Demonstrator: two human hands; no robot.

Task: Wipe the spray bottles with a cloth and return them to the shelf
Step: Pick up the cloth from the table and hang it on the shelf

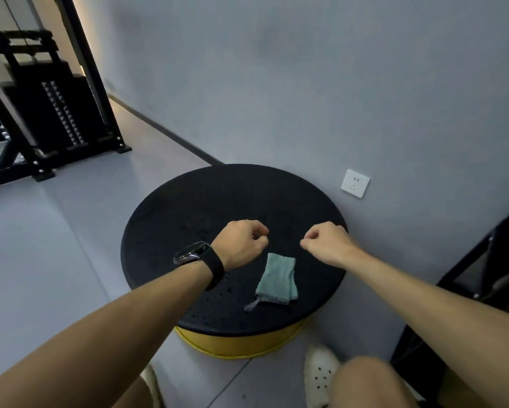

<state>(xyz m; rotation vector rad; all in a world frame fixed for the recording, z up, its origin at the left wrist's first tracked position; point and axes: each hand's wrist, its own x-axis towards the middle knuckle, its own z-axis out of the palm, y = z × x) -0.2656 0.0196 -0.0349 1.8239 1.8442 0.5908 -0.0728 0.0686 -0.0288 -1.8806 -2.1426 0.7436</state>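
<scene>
A small green cloth (277, 278) with a grey edge lies folded on a round black top (188, 207) over a yellow base (238, 344). My left hand (241, 242), with a black watch on the wrist, hovers above the top with fingers curled into a fist, holding nothing. My right hand (325, 241) is also fisted and empty, just right of the left. Both hands are just beyond the cloth, not touching it. No spray bottle is in view.
A grey wall with a white socket (355, 183) stands behind the round top. A black weight machine (50, 113) is at the far left. A black shelf frame (465, 260) rises at the right edge. My white shoe (319, 375) is on the tiled floor.
</scene>
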